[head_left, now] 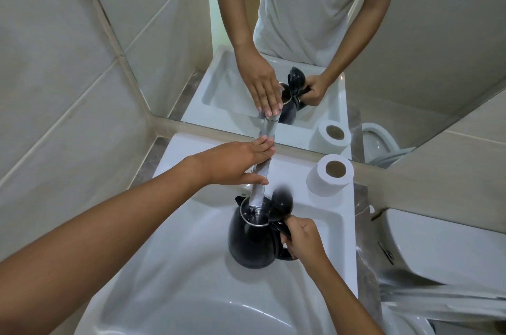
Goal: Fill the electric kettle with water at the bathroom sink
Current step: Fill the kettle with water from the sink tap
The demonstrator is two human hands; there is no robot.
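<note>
1. Head view: the left arm reaches in from 8 o'clock, forearm stretched across the sink (169,266), and the left hand (235,163) lies flat on top of the faucet (260,186), fingers (264,144) extended toward the mirror (315,33), thumb along the near side. It rests open on the faucet and does not curl around it.
2. The right arm comes up from 5 o'clock; the right hand (301,237) is wrapped tight around the handle of the black electric kettle (253,244), knuckles up.
3. The kettle hangs upright over the basin, at 5 o'clock from the left hand and just at 9 o'clock from the right. Its lid (282,204) is flipped open toward the handle, and the faucet's spout points into its open mouth, where water (256,215) glints.
4. A toilet paper roll (330,174) stands on the sink's rim at 1 o'clock from the kettle; a toilet tank (438,247) sits at 3 o'clock.
5. The left hand hides the faucet's base and any lever under it. The lid is blurred, and the water level inside the kettle cannot be made out. The mirror repeats both hands and the kettle.
</note>
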